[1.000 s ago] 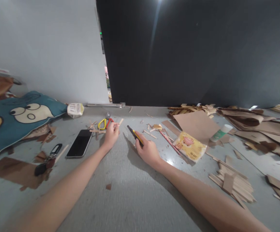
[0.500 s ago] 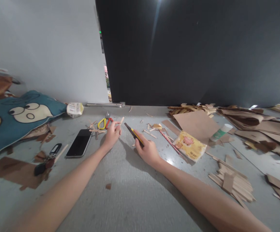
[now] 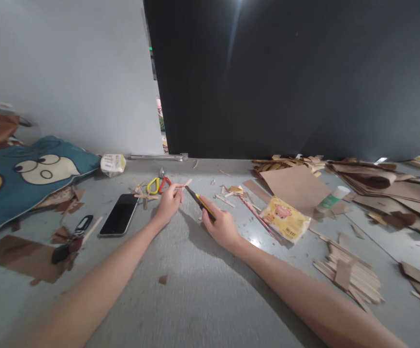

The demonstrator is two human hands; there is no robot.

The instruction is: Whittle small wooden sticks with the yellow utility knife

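Observation:
My left hand point(image 3: 170, 202) pinches a short wooden craft stick point(image 3: 188, 182), whose pale end sticks out past the fingertips. In my right hand point(image 3: 221, 223) is a black and yellow utility knife point(image 3: 204, 206), gripped by its handle. Its blade points up and left, and the tip is at the stick, though I cannot tell whether it cuts in. Just behind my left hand lie scissors point(image 3: 153, 185) with one yellow and one red handle. Several craft sticks point(image 3: 146, 196) lie crossed to the left of that hand.
A phone point(image 3: 119, 215) and keys point(image 3: 65, 249) lie on the left, by a blue cushion point(image 3: 46, 169). Right of my hands are a yellow tissue pack point(image 3: 285, 218), a glue stick point(image 3: 333, 198), cardboard point(image 3: 296, 186) and a pile of craft sticks point(image 3: 354, 270). A dark panel point(image 3: 285, 77) stands behind.
The knife has moved slightly up and left, so its blade tip now meets the stick. The stick has tilted a little to the right in my left hand.

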